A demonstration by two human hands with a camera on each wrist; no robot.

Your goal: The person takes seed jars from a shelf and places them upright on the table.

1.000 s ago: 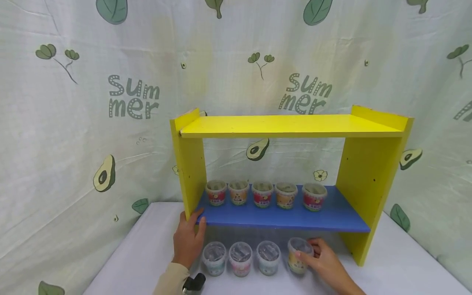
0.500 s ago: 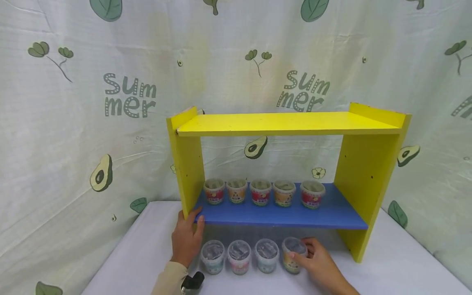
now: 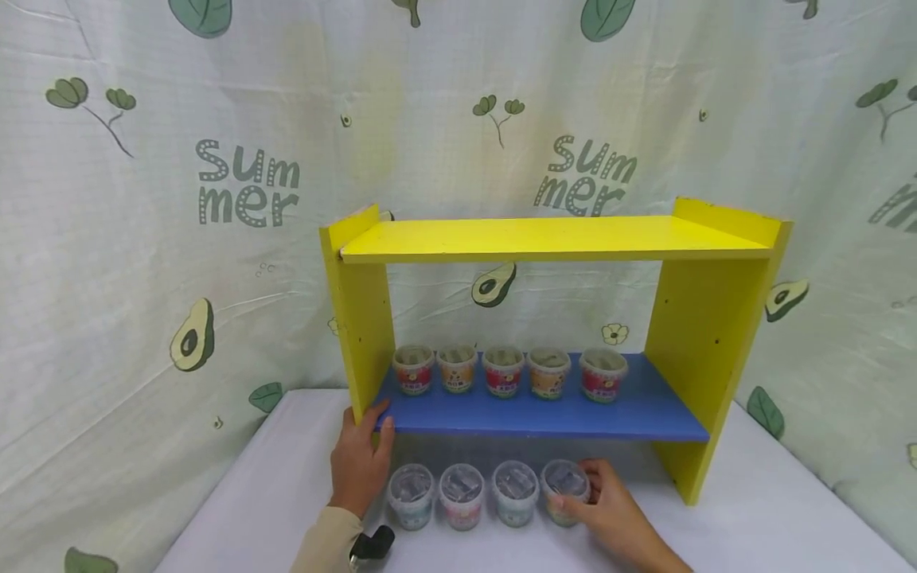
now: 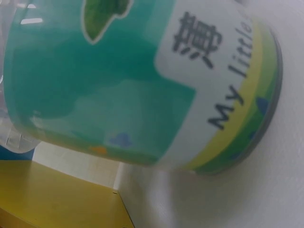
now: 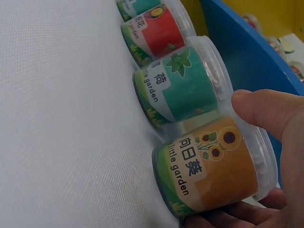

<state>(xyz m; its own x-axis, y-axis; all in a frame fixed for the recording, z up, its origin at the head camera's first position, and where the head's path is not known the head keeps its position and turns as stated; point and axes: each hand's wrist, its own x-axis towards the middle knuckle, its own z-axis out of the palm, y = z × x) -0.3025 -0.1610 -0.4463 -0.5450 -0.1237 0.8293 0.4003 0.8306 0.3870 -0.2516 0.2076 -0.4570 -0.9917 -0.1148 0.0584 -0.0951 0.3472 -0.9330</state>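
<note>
My right hand (image 3: 612, 509) grips an orange sunflower-label plastic cup (image 5: 209, 171) with a clear lid, thumb on one side and fingers on the other. In the head view this cup (image 3: 562, 509) is the rightmost of the front row on the white table. To its left stand a teal-label cup (image 3: 514, 509), a red-label cup (image 3: 462, 509) and another teal-label cup (image 3: 411, 509). My left hand (image 3: 360, 465) holds the front left corner of the yellow and blue shelf unit (image 3: 544, 430), fingers and thumb at the blue board. One teal cup (image 4: 104, 90) fills the left wrist view.
Several red and orange cups (image 3: 504, 378) stand in a row on the blue board. The yellow top board (image 3: 552, 237) spans above them, between yellow side panels (image 3: 705, 350). A printed curtain (image 3: 251, 263) hangs behind the white table (image 3: 251, 493).
My right hand has moved the orange cup left, closer to the teal cup beside it. The left hand keeps its place on the shelf corner. The head view has shifted slightly.
</note>
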